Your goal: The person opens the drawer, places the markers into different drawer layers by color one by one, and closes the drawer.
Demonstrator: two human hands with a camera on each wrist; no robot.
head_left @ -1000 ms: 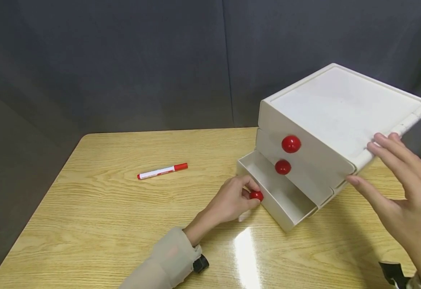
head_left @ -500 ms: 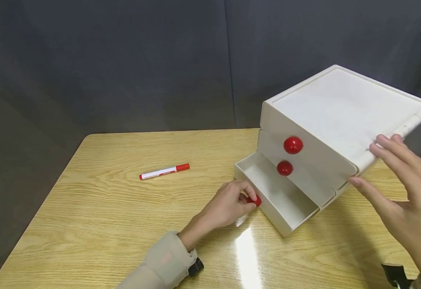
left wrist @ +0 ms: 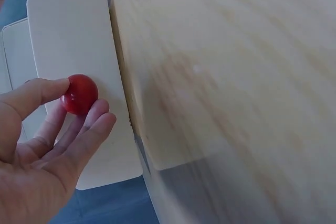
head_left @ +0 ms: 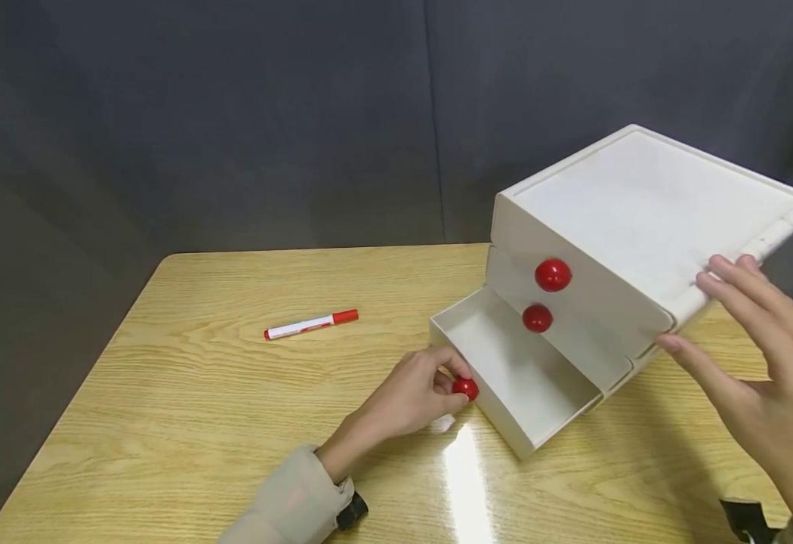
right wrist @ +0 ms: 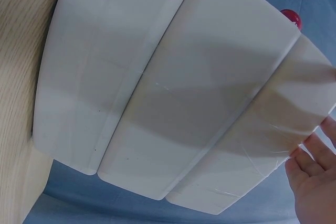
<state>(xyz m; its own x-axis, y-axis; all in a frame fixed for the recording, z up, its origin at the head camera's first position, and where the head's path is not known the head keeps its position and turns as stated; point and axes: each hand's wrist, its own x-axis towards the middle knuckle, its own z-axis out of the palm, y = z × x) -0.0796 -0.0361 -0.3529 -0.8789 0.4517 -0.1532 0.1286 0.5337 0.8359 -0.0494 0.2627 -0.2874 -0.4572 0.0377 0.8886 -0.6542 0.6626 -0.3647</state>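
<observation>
A white three-drawer cabinet [head_left: 655, 204] stands at the right of the table, its bottom drawer [head_left: 505, 408] pulled out with a bare interior showing. Thumb and fingers of my left hand [head_left: 410, 397] pinch that drawer's round red knob [head_left: 466, 389]. In the left wrist view the same red knob [left wrist: 81, 95] sits between thumb and fingertips, against the drawer front [left wrist: 73, 30]. My right hand [head_left: 770, 363] rests its fairly straight fingertips on the cabinet's top right edge, thumb by the front corner. The right wrist view shows those fingertips [right wrist: 296, 153] at the edge of the cabinet side [right wrist: 194, 77].
Two more red knobs, an upper one [head_left: 553, 275] and a middle one [head_left: 537, 318], mark the closed drawers. A red-capped white marker [head_left: 311, 325] lies left on the wooden table [head_left: 186, 423]. A dark curtain [head_left: 267, 128] hangs behind.
My left hand has drawn the bottom drawer farther out by its knob, toward the lower left. The right hand stays on the cabinet's top edge.
</observation>
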